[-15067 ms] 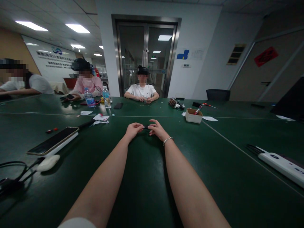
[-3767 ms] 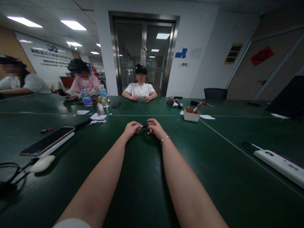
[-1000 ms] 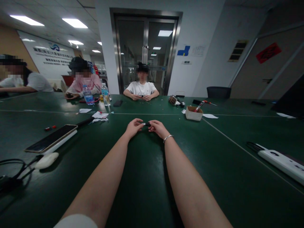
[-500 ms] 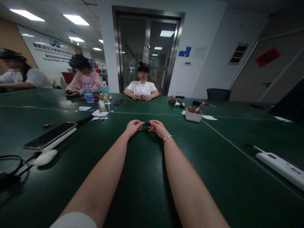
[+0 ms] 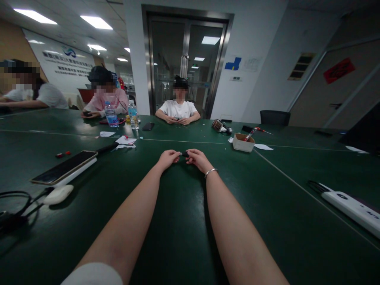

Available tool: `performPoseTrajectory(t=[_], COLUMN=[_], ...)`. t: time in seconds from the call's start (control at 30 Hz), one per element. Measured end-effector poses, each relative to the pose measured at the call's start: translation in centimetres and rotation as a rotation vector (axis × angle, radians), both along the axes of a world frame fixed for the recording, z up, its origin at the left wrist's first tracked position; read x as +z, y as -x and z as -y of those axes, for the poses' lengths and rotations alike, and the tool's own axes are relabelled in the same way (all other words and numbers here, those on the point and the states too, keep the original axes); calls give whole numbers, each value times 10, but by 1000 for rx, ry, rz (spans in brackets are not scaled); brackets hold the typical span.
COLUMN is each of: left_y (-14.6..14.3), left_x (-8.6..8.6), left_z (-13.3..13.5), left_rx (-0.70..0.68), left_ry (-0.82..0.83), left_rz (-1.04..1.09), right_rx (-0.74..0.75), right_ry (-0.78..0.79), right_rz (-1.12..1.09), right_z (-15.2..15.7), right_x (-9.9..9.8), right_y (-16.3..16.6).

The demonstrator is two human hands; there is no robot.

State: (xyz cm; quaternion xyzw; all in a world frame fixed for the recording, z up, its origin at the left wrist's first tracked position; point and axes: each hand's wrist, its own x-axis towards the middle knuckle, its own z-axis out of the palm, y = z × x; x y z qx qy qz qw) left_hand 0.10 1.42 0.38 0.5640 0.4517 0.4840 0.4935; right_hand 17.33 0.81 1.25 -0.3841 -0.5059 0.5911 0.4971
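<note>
Pinched by LH (image 5: 169, 159), RH (image 5: 198, 159): dark item (image 5: 185, 154), axis crosswise, prob. pointing L.

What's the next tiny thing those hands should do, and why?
Maybe a gentle twist of the small dark thing by the right hand: that hand has its grip on one end, while the left hand pinches the other, which could steady it.

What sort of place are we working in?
Probably an office or meeting room: a large green table fills the foreground, with glass double doors beyond it and a wall sign bearing a logo and lettering.
</note>
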Motion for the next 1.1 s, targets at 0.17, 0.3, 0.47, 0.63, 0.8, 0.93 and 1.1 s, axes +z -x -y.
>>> performPoseTrajectory(t=[0.17,0.3,0.47,0.63,0.8,0.93,1.1], left_y=[-1,-1,-1,1,1,2,3], left_x=[0,-3,-6,-5,0,1,-1], left_z=[-2,-5,-4,-3,-1,-1,-2], left_rx=[-17,-16,-15,14,61,72,62], left_ry=[4,1,-62,-78,-57,-50,-72], left_rz=[-46,-87,-202,-277,-336,-386,-421], right_rx=[0,-4,-3,15,40,60,76], right_ry=[-16,-21,-24,-47,-47,-56,-63], right_rz=[-8,-7,-10,16,29,33,36], right_z=[-1,-3,-4,-5,-1,1,0], right_x=[-2,-3,-6,-7,-4,-3,-5], right_y=[-1,-2,-2,-2,-3,-4,-5])
